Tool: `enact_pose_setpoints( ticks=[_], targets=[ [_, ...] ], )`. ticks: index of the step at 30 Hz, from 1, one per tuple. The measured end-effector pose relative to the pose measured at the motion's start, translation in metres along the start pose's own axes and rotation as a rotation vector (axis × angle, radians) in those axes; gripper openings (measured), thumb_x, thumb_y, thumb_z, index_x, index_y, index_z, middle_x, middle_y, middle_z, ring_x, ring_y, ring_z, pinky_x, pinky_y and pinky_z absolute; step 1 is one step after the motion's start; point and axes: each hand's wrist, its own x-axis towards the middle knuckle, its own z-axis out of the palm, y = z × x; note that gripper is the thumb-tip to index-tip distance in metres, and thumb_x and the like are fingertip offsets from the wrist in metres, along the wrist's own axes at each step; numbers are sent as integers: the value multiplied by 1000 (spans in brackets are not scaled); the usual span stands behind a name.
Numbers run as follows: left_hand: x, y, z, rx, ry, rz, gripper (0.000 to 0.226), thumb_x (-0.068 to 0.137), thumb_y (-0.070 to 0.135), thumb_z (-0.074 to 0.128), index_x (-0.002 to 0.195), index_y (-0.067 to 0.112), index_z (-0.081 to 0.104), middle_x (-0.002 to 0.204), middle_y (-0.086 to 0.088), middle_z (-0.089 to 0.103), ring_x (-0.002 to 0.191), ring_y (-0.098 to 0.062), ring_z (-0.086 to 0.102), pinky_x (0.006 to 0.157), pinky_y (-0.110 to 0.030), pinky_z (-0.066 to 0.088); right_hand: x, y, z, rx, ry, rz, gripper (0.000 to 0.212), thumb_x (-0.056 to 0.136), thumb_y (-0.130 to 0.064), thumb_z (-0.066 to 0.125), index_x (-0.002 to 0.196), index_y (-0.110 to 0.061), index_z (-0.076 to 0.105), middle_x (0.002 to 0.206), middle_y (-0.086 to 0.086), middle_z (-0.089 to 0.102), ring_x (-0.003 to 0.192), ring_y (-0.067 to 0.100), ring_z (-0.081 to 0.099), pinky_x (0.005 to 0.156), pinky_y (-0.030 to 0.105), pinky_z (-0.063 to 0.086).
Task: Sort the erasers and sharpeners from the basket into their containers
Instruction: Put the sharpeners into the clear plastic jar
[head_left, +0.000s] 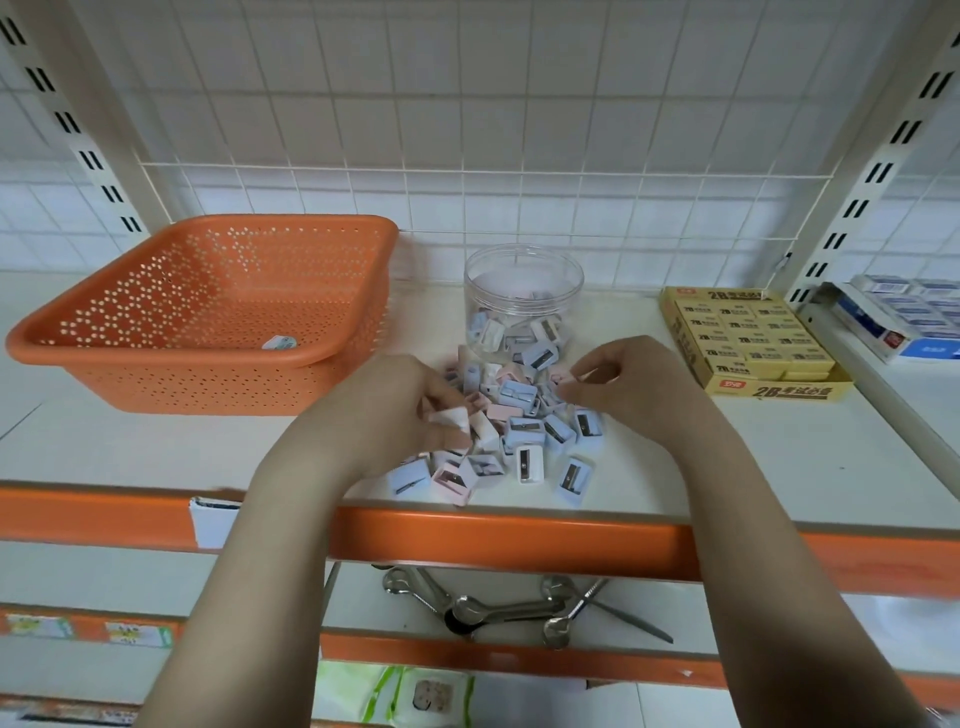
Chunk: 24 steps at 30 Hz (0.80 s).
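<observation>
Your left hand (395, 410) has its fingers curled around a small clutch of pale sharpeners, white and pink corners poking out from under the fingertips; how many it holds you cannot tell, since the palm covers them. Your right hand (631, 387) is bent at the knuckles, thumb and forefinger pinching one small pale piece at the right edge of the pile (514, 441); that piece is too blurred to say whether it is a sharpener or an eraser. The pile of blue, pink and white sharpeners lies loose on the shelf (727, 467) between your hands, spreading toward the orange front rail. Just behind the pile stands the clear jar (523, 301), lid off, partly filled with more sharpeners; its lower front is hidden by the heap. The orange basket (208, 312) sits to the left, well apart from the jar, with only a small sticker showing on its floor. To the right, the yellow eraser box (748, 343) is packed with wrapped erasers in rows. Beyond it a blue-and-white box (893, 317) is cut off by the frame edge. On the lower shelf some metal spoons (498, 608) show, partly hidden by the rail.
</observation>
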Motion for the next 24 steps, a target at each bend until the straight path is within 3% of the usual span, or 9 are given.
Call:
enact_pose_setpoints(
  ticks=[3, 5, 6, 8, 12, 15, 19, 22, 24],
  targets=[
    [7, 16, -13, -67, 138, 72, 36, 77, 35, 73, 113, 31, 66, 80, 19, 52, 67, 7, 47, 59, -9, 32, -1, -1, 7, -73, 49, 37, 24, 76, -27, 77, 88, -8, 68, 79, -1, 64, 68, 7, 56, 55, 20, 43],
    [24, 28, -21, -121, 229, 119, 37, 79, 33, 72, 115, 28, 65, 80, 23, 51, 65, 6, 44, 74, -9, 37, -2, -3, 12, -97, 80, 68, 24, 77, -19, 74, 89, 0, 70, 81, 11, 68, 74, 22, 63, 65, 34, 52],
    [35, 33, -23, -132, 273, 136, 38, 79, 32, 72, 116, 26, 65, 86, 20, 57, 66, 3, 45, 82, -13, 36, -2, -4, 13, -94, 93, 75, 23, 77, -17, 72, 90, 2, 70, 83, 15, 69, 78, 26, 64, 69, 37, 54],
    [61, 39, -26, -116, 352, 150, 36, 81, 30, 72, 115, 24, 66, 105, 10, 65, 72, -3, 45, 78, -18, 35, -5, -3, 15, -81, 124, 69, 21, 78, -15, 69, 90, 3, 69, 86, 17, 70, 81, 28, 65, 72, 39, 54],
    [109, 42, -24, -82, 376, 125, 27, 81, 25, 72, 107, 21, 70, 111, 7, 66, 79, -6, 49, 68, -19, 36, -11, 5, 8, 18, 208, 55, 20, 81, -19, 70, 98, -9, 69, 84, -2, 64, 76, 12, 59, 65, 20, 47],
    [129, 38, -19, -64, 324, 91, 35, 79, 25, 74, 112, 18, 68, 115, 4, 65, 87, -7, 52, 74, -21, 39, -13, 15, -3, 81, 287, 35, 23, 81, -23, 72, 101, -12, 70, 81, -4, 61, 68, 5, 53, 56, 9, 37],
    [128, 32, -17, -56, 360, 72, 37, 83, 29, 70, 118, 18, 65, 119, 3, 63, 95, -9, 55, 79, -20, 38, -9, 14, -15, 175, 387, -10, 19, 80, -24, 73, 95, -13, 71, 70, -13, 58, 58, -3, 53, 52, 2, 36],
    [106, 26, -17, -127, 474, 82, 32, 86, 30, 66, 117, 19, 65, 114, 6, 65, 86, -6, 53, 79, -19, 40, 10, -1, -24, 249, 453, -67, 21, 81, -30, 73, 94, -14, 72, 68, -17, 58, 53, -16, 50, 52, 1, 34],
    [82, 23, -12, -172, 503, 92, 30, 87, 30, 65, 115, 21, 66, 102, 14, 66, 75, 1, 52, 72, -11, 40, 27, -17, -28, 278, 453, -109, 19, 82, -33, 71, 89, -16, 73, 65, -18, 59, 51, -14, 49, 51, 1, 33]
  ],
)
